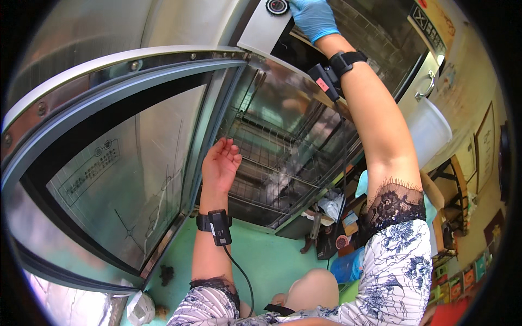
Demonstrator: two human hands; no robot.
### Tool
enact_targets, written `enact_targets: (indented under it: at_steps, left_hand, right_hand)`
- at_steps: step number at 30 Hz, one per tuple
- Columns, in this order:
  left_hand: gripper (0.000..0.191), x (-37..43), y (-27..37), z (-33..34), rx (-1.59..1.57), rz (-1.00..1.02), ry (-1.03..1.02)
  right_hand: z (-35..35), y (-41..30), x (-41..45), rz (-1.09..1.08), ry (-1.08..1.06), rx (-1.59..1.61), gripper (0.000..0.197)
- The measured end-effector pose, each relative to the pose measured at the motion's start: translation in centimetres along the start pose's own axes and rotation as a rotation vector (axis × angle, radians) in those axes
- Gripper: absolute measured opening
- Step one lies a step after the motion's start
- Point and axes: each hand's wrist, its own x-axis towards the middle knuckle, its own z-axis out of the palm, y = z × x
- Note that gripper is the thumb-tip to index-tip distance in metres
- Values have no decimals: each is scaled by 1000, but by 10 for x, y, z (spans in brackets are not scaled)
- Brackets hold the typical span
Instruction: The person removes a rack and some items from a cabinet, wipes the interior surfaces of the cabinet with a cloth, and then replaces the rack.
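My bare left hand (222,163) is raised at the inner edge of an open glass-panelled cabinet door (126,171). Its palm shows, the fingers are loosely curled, and nothing is visible in it. Behind it, wire racks (265,163) span the inside of a metal cabinet (285,85). My right hand (314,18), in a blue disposable glove, reaches up against the cabinet's upper section, close to a round black dial (277,6) on the silver panel (263,30). The top edge of the view cuts off its fingers, so their grip is hidden.
The open door fills the left side. A translucent plastic container (428,130) stands beyond my right arm. Bags and boxes (330,208) crowd the green floor (261,244) at right, with a blue plastic item (346,265) nearby. Cables hang from both wrist straps.
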Motion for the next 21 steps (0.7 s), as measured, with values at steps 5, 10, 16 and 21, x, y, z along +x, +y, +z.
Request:
enact_targets:
  at_steps: [5, 10, 16, 21]
  left_hand:
    - [8, 11, 0, -10, 62, 11, -8]
    - [9, 19, 0, -31, 78, 15, 75]
    - [10, 27, -9, -36, 86, -1, 78]
    - [10, 32, -18, -44, 78, -22, 61]
  right_hand:
    - [8, -8, -5, 18, -95, -139, 19]
    - [25, -54, -47, 373, -79, -279, 19]
    - [35, -56, -51, 257, 46, -153, 25]
    - [23, -52, -51, 130, -49, -62, 25]
